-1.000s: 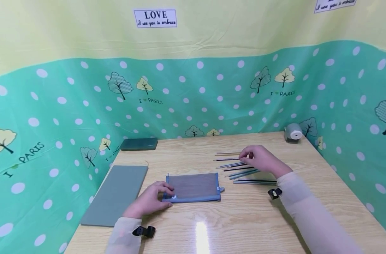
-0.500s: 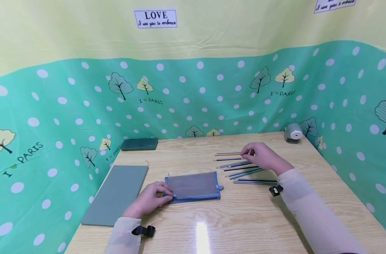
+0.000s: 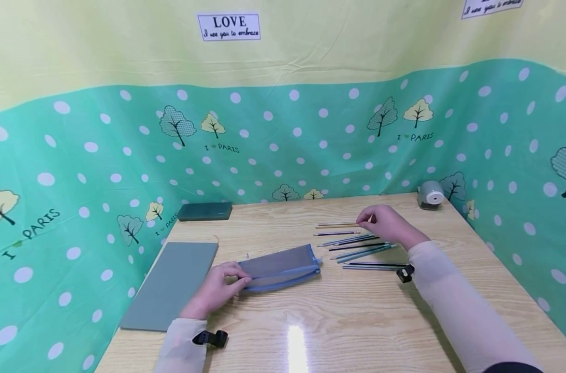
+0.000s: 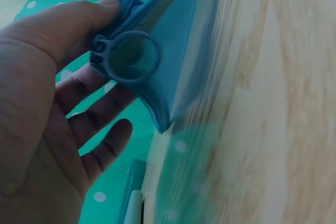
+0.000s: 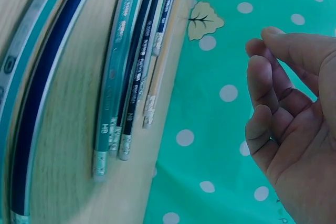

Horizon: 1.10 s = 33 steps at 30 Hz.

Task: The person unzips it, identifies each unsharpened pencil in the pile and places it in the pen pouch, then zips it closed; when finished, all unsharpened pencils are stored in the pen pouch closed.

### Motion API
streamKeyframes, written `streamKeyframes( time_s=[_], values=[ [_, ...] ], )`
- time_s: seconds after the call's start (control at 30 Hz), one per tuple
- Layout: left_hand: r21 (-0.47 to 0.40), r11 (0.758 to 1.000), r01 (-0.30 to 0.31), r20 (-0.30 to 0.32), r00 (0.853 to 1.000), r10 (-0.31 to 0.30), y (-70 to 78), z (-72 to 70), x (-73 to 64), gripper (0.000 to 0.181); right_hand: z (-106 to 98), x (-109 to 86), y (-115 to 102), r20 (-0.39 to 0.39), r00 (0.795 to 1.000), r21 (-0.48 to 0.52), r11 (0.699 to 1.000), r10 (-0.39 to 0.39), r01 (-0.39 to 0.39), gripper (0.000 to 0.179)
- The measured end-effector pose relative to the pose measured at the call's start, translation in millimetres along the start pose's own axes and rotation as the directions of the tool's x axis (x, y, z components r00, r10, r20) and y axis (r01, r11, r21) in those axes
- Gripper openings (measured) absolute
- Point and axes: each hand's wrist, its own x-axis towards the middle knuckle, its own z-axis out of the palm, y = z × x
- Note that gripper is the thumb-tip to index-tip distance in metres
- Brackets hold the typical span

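Note:
My left hand (image 3: pixel 219 287) pinches the near left corner of a blue mesh zipper pouch (image 3: pixel 275 265) between thumb and index finger. A round zipper pull (image 4: pixel 132 56) hangs beside the thumb in the left wrist view, and the other fingers are spread loosely. The pouch is tilted, its near edge lifted and folded along the zipper. My right hand (image 3: pixel 385 224) hovers at the right end of the yellow pencils (image 3: pixel 336 225), fingers loosely curled with nothing visible between them. Several dark and teal pencils (image 5: pixel 107 108) lie below it, eraser ends towards the right.
A grey flat board (image 3: pixel 171 285) lies left of the left hand. Behind it is a dark green case (image 3: pixel 205 211). A grey pencil sharpener (image 3: pixel 430 195) stands at the back right corner. A patterned cloth (image 3: pixel 283 134) hangs around the wooden table (image 3: pixel 348 321).
The left hand has pulled the pouch's near left corner up and slightly left, tilting the pouch. The right hand has shifted slightly right and away, uncovering more of the pencils.

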Motion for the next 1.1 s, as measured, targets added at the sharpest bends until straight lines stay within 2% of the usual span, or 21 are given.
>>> streamKeyframes(
  time_s=[0.23, 0.47, 0.63, 0.9, 1.1],
  values=[
    [-0.021, 0.998, -0.051, -0.09, 0.995, 0.049, 2.8, -0.3, 0.3, 0.007, 1, 6.3, 8, -0.023, 0.999, -0.003, 0.999, 0.047, -0.047, 0.011],
    [-0.079, 0.996, -0.028, -0.131, 0.991, 0.017, 1.3, -0.5, 0.8, 0.008, 3, 17.2, 21, -0.001, 0.997, -0.002, 0.997, 0.072, -0.072, 0.011],
    [-0.106, 0.994, -0.04, -0.165, 0.986, 0.022, -0.7, 0.0, 1.3, 0.011, 5, 24.5, 30, 0.02, 0.996, -0.034, 0.996, 0.082, -0.082, 0.013],
    [-0.107, 0.994, -0.023, -0.196, 0.981, 0.002, -0.3, -1.5, 2.2, 0.012, 10, 33.1, 40, 0.03, 0.997, -0.04, 0.997, 0.072, -0.071, 0.012],
    [-0.096, 0.995, -0.018, -0.216, 0.976, -0.003, 1.0, -2.3, 2.1, 0.01, 11, 37.8, 44, 0.042, 0.994, -0.041, 0.994, 0.101, -0.099, 0.012]
  ],
)
